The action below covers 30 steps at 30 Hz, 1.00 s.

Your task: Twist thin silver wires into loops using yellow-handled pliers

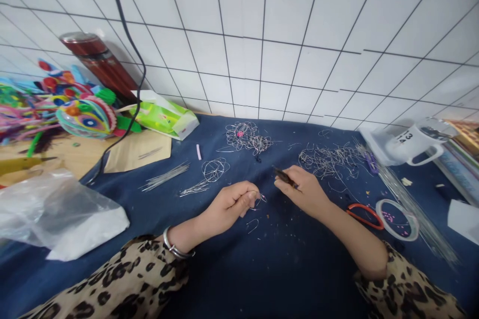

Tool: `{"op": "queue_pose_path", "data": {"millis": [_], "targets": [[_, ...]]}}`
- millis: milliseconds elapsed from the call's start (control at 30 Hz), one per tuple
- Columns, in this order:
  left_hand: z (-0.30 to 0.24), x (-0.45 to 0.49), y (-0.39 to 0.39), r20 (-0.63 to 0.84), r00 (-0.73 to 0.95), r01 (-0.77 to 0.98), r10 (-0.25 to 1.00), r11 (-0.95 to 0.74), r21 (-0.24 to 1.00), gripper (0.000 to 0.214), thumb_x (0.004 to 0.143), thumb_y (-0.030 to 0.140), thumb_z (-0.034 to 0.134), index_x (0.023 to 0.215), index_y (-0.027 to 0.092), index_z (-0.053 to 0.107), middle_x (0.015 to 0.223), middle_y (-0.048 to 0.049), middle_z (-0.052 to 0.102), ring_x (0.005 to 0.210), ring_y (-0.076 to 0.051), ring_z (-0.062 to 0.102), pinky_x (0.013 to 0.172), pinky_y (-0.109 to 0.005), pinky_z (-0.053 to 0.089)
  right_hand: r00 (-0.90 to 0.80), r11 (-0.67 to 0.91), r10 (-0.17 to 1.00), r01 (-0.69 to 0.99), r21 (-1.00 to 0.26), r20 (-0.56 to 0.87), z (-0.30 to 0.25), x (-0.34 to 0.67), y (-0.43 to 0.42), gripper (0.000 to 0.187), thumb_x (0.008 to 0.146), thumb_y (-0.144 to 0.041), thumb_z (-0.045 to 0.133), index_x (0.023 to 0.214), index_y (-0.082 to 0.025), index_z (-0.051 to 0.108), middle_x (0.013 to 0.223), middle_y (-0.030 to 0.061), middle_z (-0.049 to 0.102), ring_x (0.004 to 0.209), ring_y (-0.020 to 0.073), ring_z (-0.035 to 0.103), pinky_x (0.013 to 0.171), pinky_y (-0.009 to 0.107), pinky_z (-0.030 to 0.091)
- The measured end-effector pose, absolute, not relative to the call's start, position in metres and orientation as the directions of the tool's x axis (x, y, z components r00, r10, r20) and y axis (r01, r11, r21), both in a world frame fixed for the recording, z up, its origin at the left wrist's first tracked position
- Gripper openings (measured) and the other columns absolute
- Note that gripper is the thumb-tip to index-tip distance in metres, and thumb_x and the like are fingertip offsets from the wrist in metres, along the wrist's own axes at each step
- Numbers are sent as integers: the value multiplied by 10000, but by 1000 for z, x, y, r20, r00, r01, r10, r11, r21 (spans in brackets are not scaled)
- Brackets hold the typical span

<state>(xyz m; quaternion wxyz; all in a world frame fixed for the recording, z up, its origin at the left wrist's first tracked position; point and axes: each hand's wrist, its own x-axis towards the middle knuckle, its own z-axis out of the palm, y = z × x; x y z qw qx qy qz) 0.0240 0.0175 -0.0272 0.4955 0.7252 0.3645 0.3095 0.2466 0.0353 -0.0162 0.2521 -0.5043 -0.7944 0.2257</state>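
My left hand (232, 203) rests on the blue cloth (284, 269) with its fingers curled round a thin bent wire piece (259, 201) that has a small pink bead. My right hand (305, 190) is closed on a small dark tool (283, 176), perhaps pliers, its tip pointing left, away from the wire. A loose wire hook (253, 225) lies on the cloth just below the left hand. Tangled wire heaps lie beyond the hands, one (247, 137) at centre and one (329, 158) to the right.
Straight wire bundles (166, 177) and a wire coil (214, 169) lie to the left. Red-handled scissors (364, 214), a clear dish of pink beads (398, 219) and a white mug (415, 144) sit right. A plastic bag (56, 214), colourful crafts (75, 109) and a red flask (99, 62) stand left.
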Motion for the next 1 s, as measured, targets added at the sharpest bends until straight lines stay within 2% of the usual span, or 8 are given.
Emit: {"op": "queue_pose_path", "data": {"millis": [100,167,333,533,767,1000], "targets": [[-28,24,18,75,541,217,838,-225,950,218,915,272,362,864,130,519,635,25,484,496,-56,423,520,-194,375,-467,523,851,788,-324,240,-18,252,39,260,838,-406,476,801,-173,586,751,34,506,734,142,455,691,270,343],[-28,24,18,72,536,218,841,-221,951,220,916,270,357,860,131,518,616,32,475,492,-56,417,523,-197,374,-517,566,817,804,-183,254,-17,252,37,225,839,-366,472,800,-176,588,757,40,500,742,148,434,698,278,322],[-28,24,18,73,524,236,849,-227,945,229,914,269,361,804,134,510,589,39,456,492,-59,414,516,-197,361,-571,592,770,806,15,284,-14,247,30,226,844,-341,439,730,-191,564,723,37,480,719,155,383,666,290,267],[-27,25,15,59,520,234,852,-209,950,241,911,284,371,777,137,506,564,43,435,490,-61,403,514,-201,353,-571,576,753,812,93,326,-16,243,25,233,839,-336,435,678,-195,528,689,30,462,689,156,352,627,297,222],[-33,26,14,-3,521,143,853,-83,986,245,915,324,355,830,143,497,583,43,434,471,-55,363,476,-191,332,-559,563,767,822,87,314,-19,241,25,238,832,-350,447,671,-195,528,680,27,466,672,151,353,614,291,212],[-32,28,11,-7,521,116,853,-63,991,239,917,322,357,839,143,494,584,46,417,475,-53,355,478,-191,329,-557,557,779,826,92,288,-21,241,24,233,833,-361,448,678,-200,514,676,22,469,662,151,370,600,293,200]]}}
